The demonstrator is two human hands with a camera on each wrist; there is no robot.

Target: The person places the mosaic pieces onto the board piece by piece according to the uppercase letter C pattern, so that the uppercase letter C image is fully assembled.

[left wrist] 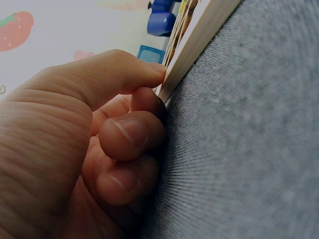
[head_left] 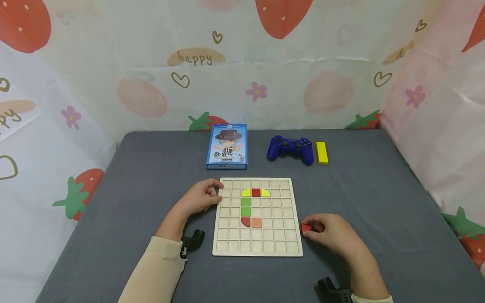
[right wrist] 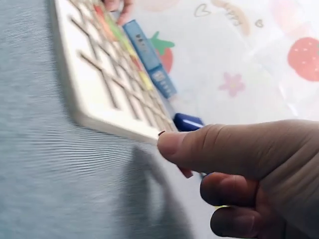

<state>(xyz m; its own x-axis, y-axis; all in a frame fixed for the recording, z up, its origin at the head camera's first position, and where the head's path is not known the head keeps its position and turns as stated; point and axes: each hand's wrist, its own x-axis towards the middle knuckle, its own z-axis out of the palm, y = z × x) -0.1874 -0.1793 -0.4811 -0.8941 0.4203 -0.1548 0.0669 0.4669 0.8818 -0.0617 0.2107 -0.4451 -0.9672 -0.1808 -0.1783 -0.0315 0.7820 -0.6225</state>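
Right hand (head_left: 333, 233) sits on the grey tablecloth (head_left: 151, 168) just off the lower right corner of the wooden grid board (head_left: 291, 210), fingers curled, pinching a small red block (head_left: 306, 227) between thumb and fingertips; the block is low over the cloth, right beside the board's edge but outside it. In the right wrist view the thumb (right wrist: 199, 144) stretches toward the board's near corner and only a sliver of red peeks out beneath it (the picture there is blurred, so the grip itself reads better from the head view). Over to the left hand (head_left: 198, 198): it rests at the board's upper left edge, fingers curled in, the thumb tip (left wrist: 149, 72) pressed against the side of the wooden frame and a fingertip touching just below it, bracing the board rather than wrapping round it. Inside the grid, pieces already lie in cells: a yellow quarter-round (head_left: 246, 192), a red square (head_left: 256, 192) and another yellow quarter-round (head_left: 265, 192) in one row, two green squares (head_left: 246, 206) stacked below, then a red quarter-round (head_left: 246, 221) beside an orange square (head_left: 256, 222). Beyond the board lie a blue game box (head_left: 227, 146), a blue game controller (head_left: 290, 149) and a yellow block (head_left: 322, 152).
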